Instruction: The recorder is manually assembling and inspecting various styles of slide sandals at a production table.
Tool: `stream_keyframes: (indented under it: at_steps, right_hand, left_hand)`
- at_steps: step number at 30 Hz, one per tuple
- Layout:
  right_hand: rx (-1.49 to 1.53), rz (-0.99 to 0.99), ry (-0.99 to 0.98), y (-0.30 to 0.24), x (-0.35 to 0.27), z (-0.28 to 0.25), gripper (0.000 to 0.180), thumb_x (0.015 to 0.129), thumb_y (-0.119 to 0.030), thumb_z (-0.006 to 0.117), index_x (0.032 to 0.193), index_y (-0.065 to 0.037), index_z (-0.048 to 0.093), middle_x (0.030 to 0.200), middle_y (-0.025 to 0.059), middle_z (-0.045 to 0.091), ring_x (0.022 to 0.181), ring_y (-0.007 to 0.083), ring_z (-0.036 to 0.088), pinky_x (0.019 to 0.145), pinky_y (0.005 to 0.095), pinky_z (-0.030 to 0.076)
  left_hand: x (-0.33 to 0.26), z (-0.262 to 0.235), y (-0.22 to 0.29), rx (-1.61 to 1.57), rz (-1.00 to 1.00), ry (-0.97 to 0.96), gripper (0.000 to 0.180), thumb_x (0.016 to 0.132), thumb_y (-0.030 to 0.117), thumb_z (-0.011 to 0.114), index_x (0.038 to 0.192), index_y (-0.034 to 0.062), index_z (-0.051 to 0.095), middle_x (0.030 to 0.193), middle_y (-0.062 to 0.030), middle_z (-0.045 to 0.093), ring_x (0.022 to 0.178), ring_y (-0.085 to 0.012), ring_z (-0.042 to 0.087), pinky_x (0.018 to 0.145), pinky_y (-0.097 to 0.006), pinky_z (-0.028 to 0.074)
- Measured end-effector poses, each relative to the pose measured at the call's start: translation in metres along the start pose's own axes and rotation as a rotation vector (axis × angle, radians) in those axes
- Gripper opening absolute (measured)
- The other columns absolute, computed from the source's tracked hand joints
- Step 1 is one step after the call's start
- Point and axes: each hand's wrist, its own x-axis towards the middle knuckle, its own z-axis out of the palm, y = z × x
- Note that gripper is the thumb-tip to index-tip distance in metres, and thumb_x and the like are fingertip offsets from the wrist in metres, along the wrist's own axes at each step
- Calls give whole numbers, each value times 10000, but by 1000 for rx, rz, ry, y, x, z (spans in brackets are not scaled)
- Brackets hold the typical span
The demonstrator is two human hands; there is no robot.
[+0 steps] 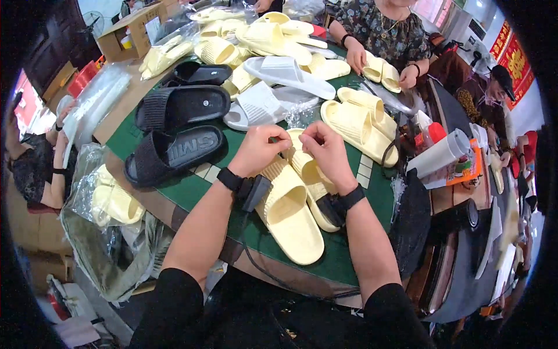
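Observation:
A pair of pale yellow ribbed slippers lies on the green table top right in front of me, toes pointing away. Over their toe end, my left hand is closed with thumb and fingertips pinched together. Close by, my right hand pinches in the same way, its fingertips a short gap from the left ones. Whatever the fingertips hold, if anything, is too small to make out. A dark band with a small box sits on each wrist, and the right one partly hides one slipper.
Black slippers lie left, grey slippers ahead, another yellow pair right. Yellow slippers pile up at the back. A co-worker handles yellow slippers across the table. A white tumbler stands right; a bag sits lower left.

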Motion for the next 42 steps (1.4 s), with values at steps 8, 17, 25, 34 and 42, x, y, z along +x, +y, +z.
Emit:
stream_keyframes:
  at_steps: [8, 17, 25, 34, 42]
  right_hand:
    - [13, -62, -4, 5, 1, -2, 103, 886, -67, 641, 857, 3, 571, 690, 12, 583, 638, 67, 535, 585, 239, 442]
    - [-6, -86, 2, 3, 1, -2, 102, 882, -61, 636, 851, 8, 570, 683, 26, 581, 620, 75, 524, 574, 252, 438]
    - [-33, -94, -20, 5, 1, -2, 85, 904, -59, 622, 871, -19, 555, 725, -20, 563, 658, 47, 531, 592, 212, 437]
    - [-37, -70, -20, 5, 2, -3, 98, 912, -70, 622, 865, -27, 549, 722, -25, 557, 656, 43, 520, 589, 207, 424]
    - [-41, -73, -35, 8, 1, -4, 97, 907, -70, 627, 868, -26, 550, 720, -28, 557, 660, 42, 525, 589, 206, 423]
  left_hand:
    - [2, 1, 1, 17, -44, -55, 122, 845, 83, 672, 877, -35, 676, 822, -37, 681, 761, -83, 598, 706, -260, 492]
    - [2, 1, -3, 22, 13, -44, 115, 818, 71, 670, 858, -36, 674, 790, -67, 684, 723, -110, 613, 680, -281, 500]
    - [2, 2, -5, -29, 20, -74, 106, 823, 64, 668, 869, -32, 675, 806, -64, 679, 749, -113, 615, 698, -272, 496]
    - [2, -2, -1, 23, -29, -96, 91, 848, 41, 667, 901, -32, 672, 886, -40, 681, 819, -102, 610, 759, -267, 496]
    - [1, -1, 6, 98, -47, -35, 91, 841, 44, 656, 893, -28, 675, 849, -64, 688, 790, -118, 622, 721, -277, 499]
